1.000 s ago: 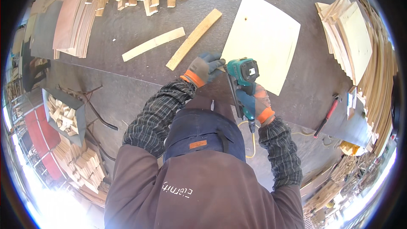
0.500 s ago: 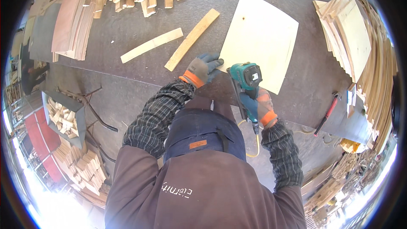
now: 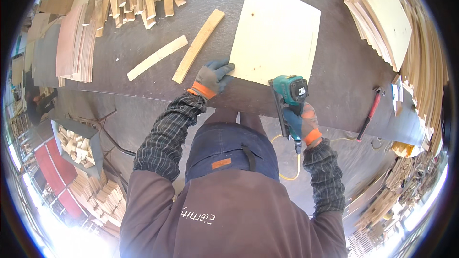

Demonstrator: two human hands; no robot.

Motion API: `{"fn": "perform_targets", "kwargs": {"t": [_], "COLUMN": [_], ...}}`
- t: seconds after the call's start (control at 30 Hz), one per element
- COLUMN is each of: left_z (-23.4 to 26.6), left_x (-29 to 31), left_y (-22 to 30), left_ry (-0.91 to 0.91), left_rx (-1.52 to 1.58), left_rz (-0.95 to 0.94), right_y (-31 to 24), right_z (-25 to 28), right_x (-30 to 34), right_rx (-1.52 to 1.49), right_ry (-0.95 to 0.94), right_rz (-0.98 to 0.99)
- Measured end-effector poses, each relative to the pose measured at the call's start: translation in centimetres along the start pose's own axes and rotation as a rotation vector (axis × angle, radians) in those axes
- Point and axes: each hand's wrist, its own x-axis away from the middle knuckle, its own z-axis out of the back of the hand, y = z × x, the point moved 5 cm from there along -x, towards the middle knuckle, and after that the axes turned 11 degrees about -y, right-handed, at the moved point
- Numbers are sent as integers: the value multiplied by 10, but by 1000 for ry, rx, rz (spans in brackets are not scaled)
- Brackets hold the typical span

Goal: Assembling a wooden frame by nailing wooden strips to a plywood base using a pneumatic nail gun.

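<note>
Evidently the left hand (image 3: 213, 78) touched the near left corner of the pale board (image 3: 277, 33), though whether it pinched the edge could not be told; the board lay on the table (image 3: 342, 102), right of two loose sticks (image 3: 198, 47); the right hand (image 3: 304, 123) was wrapped round the nail gun (image 3: 290, 91) by the near right corner; good handling called for a steady board, fingers well apart from the nose, and slack in the yellow hose (image 3: 298, 168).

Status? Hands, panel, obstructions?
Left hand at pale panel corner. Right hand gripping teal nailer. Panel flat on table. Two wood strips to its left.
</note>
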Motion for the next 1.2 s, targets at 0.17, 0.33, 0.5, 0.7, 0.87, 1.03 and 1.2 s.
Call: {"fn": "perform_targets", "kwargs": {"t": [0.17,0.33,0.5,0.7,0.87,1.03,1.2], "left_z": [-1,-4,-5,-3,-4,-14,-12], "left_x": [0,1,-1,-2,2,9,11], "left_y": [0,3,3,7,9,6,6], "left_ry": [11,-20,-33,-41,-52,-94,-6], "left_rx": [-21,-54,-19,-30,-131,186,-9], "left_rz": [-27,11,46,81,84,283,138], "right_y": [15,33,38,61,48,57,52], "right_z": [25,50,64,84,84,82,81], "right_x": [23,35,45,51,53,48,51], "right_rx": [-66,-72,-178,-178,-168,-212,-277], "right_ry": [13,78,50,54,43,2,14], "right_rz": [-93,-28,-87,-81,-66,5,-80]}}
